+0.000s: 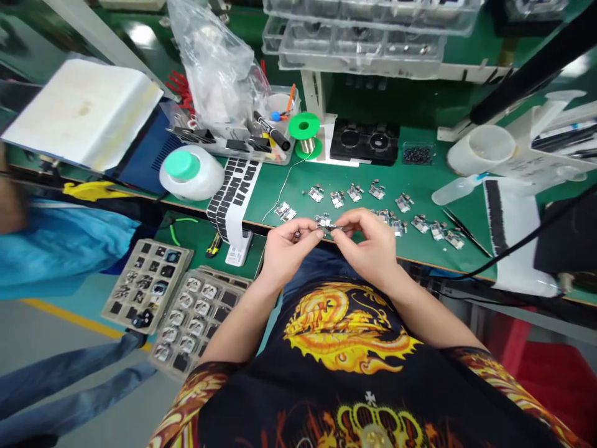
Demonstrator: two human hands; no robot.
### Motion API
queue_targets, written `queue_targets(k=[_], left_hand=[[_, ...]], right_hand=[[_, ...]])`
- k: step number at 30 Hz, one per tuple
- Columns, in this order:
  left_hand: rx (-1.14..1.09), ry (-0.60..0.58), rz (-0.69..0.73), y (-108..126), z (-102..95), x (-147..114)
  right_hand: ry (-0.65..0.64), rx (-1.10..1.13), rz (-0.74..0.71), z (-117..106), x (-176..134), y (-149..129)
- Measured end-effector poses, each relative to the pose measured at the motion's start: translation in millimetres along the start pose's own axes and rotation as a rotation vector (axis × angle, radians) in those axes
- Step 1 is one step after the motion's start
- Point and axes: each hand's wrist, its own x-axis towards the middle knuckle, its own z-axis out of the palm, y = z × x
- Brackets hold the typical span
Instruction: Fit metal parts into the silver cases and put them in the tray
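Both hands meet at the front edge of the green bench. My left hand pinches a small metal part with a silvery plate between thumb and fingers. From the other side my right hand grips the same part with thumb and forefinger; its fine details are too small to make out. Several similar silvery parts lie on the bench beyond and to the right of my hands. Another one rests just beyond my left hand. Black tweezers lie at the right.
A green spool of wire, a white bottle with a green lid and a black fixture stand behind. Compartment trays sit lower left, near another person's blue clothing. A black cable crosses the right side.
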Motion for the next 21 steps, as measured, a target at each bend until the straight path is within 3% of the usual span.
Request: queue_targets(k=[9, 14, 21], left_hand=[[0.027, 0.060, 0.038, 0.6, 9.0, -1.5], [0.032, 0.139, 0.081, -2.2, 12.7, -2.7], [-0.026, 0.075, 0.062, -5.0, 8.7, -0.9]], right_hand=[[-0.024, 0.035, -0.052, 4.6, -6.6, 1.4], [-0.028, 0.004, -0.164, 6.9, -8.1, 1.2], [-0.032, -0.010, -0.177, 7.9, -8.2, 3.6]])
